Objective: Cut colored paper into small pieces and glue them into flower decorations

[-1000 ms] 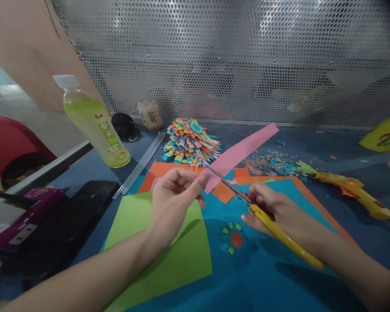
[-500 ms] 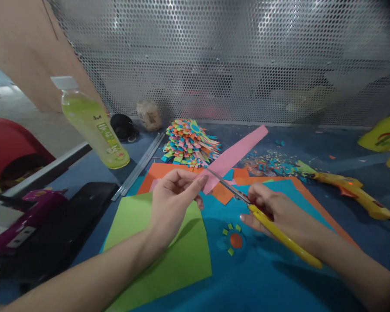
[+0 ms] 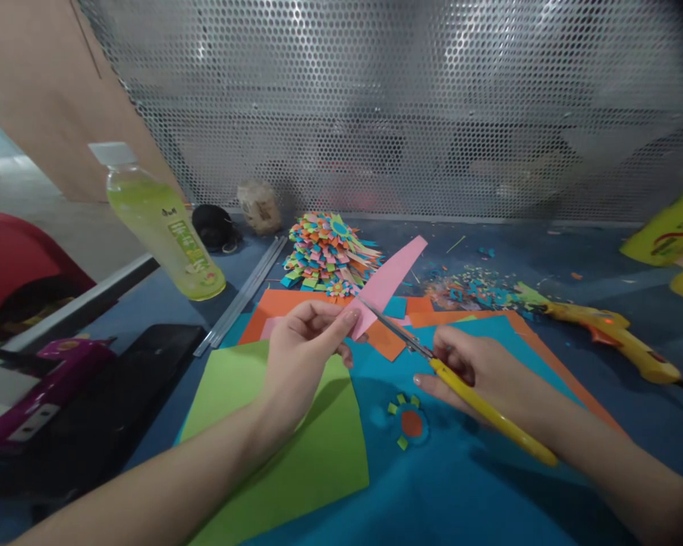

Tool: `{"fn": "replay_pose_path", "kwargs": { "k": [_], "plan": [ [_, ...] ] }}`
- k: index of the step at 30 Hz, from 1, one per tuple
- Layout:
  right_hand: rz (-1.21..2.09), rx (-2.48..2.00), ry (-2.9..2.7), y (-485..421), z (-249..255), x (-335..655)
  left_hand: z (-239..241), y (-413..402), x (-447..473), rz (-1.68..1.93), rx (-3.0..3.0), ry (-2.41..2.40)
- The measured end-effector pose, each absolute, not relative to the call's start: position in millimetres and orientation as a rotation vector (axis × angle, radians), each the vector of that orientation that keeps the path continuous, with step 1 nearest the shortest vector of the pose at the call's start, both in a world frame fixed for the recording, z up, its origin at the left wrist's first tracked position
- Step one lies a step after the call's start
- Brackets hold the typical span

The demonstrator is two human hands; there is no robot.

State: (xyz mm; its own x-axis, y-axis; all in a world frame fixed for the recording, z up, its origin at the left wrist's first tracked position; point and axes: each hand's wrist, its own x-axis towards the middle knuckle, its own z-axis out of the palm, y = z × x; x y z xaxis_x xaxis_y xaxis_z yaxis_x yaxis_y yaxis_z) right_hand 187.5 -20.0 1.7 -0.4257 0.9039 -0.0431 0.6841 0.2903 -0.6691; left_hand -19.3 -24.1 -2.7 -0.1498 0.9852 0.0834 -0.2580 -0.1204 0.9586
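Observation:
Between thumb and fingers, my left hand [image 3: 307, 341] pinches the lower end of a pink paper strip [image 3: 391, 277], which slants up to the right. My right hand [image 3: 472, 371] is closed around yellow-handled scissors [image 3: 483, 406], their blades reaching to the strip near my left fingertips. Below the hands, a small paper flower [image 3: 410, 423] with an orange centre and a few green tabs lies on a blue sheet [image 3: 455, 485]. A green sheet [image 3: 284, 455] is under my left forearm. Orange paper [image 3: 284, 303] lies behind my left hand.
A mound of coloured paper flowers [image 3: 330, 250] stands before the perforated metal panel [image 3: 376, 98]. Clear sticks [image 3: 242, 296], a drink bottle [image 3: 159, 227] and a black phone-like slab [image 3: 114, 409] are left. Paper scraps [image 3: 478, 288] and a yellow glue gun [image 3: 615, 334] are right.
The far end of the pink strip has dropped and shifted left, and the strip looks shorter. Thin slivers now lie on the table behind it. My right hand moved slightly left with the scissors.

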Motion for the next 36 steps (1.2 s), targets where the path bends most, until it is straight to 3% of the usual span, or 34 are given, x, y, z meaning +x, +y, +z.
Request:
{"fn": "replay_pose_path", "kwargs": {
  "k": [30, 36],
  "plan": [
    [0.945, -1.452, -2.125, -17.1, -0.5, 185.5, -4.4, -24.2, -17.9, 1.313, 1.060, 1.127],
    [1.177, -1.276, -1.844, -21.3, -1.4, 182.6, -5.1, -30.3, -10.5, 1.152, 1.190, 1.070]
  ]
}}
